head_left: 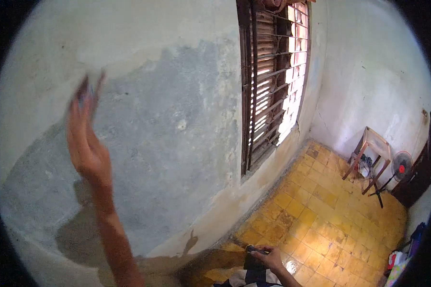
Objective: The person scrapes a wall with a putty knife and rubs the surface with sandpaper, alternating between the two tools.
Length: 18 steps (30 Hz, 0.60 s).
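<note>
My left hand [87,138] is raised in front of the wall [163,129], on a grey patch with pale, peeling paint above it. Its fingers point up and are wrapped round something thin and dark that motion blur makes hard to make out. Low in the view, my right hand [270,259] is closed on a small dark object [252,249], near my clothing and above the tiled floor.
A barred window [273,81] is set in the wall right of the grey patch. Yellow tiles cover the floor [316,210]. A wooden stool [377,142] and a standing fan [402,165] are in the far corner. Colourful cloth [395,268] lies at lower right.
</note>
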Motion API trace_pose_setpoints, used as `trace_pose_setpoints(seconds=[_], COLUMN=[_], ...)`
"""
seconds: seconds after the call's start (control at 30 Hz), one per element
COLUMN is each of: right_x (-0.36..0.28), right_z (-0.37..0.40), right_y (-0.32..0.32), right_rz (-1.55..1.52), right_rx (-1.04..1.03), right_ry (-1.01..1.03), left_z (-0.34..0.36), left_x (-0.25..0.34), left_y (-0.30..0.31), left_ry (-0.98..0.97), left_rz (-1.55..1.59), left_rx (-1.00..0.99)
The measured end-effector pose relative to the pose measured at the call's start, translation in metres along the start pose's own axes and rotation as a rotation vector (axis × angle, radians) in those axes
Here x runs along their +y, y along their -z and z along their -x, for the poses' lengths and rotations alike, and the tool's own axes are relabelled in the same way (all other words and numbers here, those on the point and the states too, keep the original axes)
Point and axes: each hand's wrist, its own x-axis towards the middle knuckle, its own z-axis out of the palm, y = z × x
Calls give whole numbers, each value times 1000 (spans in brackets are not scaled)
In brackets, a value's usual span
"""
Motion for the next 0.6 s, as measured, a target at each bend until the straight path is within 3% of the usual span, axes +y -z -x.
trace_pose_setpoints(seconds=[0.13,0.23,0.33,0.37,0.53,0.57,0.6], right_x=[-23,-73,-142,-156,-289,-315,-345], right_z=[-46,-95,-133,-150,-185,-192,-199], right_y=[34,52,61,60,78,79,78], right_rz=[-2,-22,-112,-48,54,57,70], right_rx=[62,-18,-38,55,64,72,-42], right_ry=[189,284,355,556,1412,1575,1753], left_z=[108,194,215,235,364,368,326], left_x=[123,196,253,264,301,308,319], left_y=[42,56,49,50,79,80,65], left_ry=[354,715,867,947,1393,1420,1440], left_rz=[307,509,456,421,168,124,56], left_rx=[-203,-152,-300,-325,-274,-239,-249])
